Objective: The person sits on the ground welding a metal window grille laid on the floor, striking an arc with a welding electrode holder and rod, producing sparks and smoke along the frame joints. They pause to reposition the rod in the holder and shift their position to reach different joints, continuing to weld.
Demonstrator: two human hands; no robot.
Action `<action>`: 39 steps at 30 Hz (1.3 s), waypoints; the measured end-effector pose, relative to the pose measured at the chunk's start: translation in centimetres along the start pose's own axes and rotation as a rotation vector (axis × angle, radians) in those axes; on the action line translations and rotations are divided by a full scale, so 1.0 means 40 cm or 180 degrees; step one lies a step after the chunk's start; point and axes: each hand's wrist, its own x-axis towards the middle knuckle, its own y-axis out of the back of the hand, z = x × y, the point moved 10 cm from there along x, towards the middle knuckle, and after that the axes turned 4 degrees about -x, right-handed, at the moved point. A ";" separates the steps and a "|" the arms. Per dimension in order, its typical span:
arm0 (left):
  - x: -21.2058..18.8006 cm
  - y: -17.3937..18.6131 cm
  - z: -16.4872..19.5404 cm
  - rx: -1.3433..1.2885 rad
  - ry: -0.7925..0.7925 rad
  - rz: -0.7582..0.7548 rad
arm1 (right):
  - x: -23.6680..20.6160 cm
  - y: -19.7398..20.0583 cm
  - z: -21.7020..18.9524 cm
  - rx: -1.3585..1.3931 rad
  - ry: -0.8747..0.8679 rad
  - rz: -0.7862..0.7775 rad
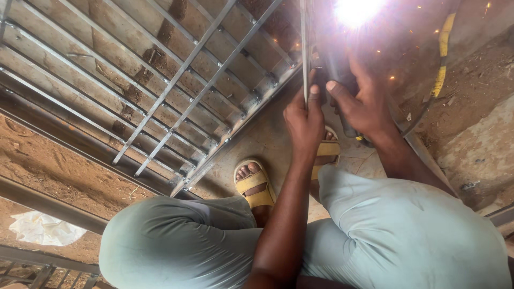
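My left hand (304, 119) pinched the thin upright steel rod (305, 48) steady against the grey barred metal gate (176, 80) while my right hand (360, 104), closed around the dark welding holder (333, 69), welded.

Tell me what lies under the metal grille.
Under the metal grille, brown dirt ground shows between the bars, with dark patches. A concrete slab meets its near edge. What lies directly beneath the bars themselves is covered.

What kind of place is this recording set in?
Probably an open-air metalwork or welding yard: a bright welding flash, a barred metal grille on bare dirt ground, and a thin rod in the left hand.
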 end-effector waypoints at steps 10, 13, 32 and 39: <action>0.000 0.000 0.012 0.0110 -0.0031 0.0009 | -0.009 0.004 -0.032 -0.0187 0.0839 0.0054; -0.003 0.000 0.021 0.0103 -0.0081 0.0012 | -0.001 -0.007 0.036 0.0258 -0.0084 -0.0078; 0.000 -0.010 0.004 0.0112 0.0025 0.0016 | 0.000 0.004 0.035 0.0221 0.0234 -0.0066; 0.001 -0.013 -0.010 0.0163 0.0247 -0.0005 | 0.000 0.006 0.012 0.0155 0.0431 -0.0058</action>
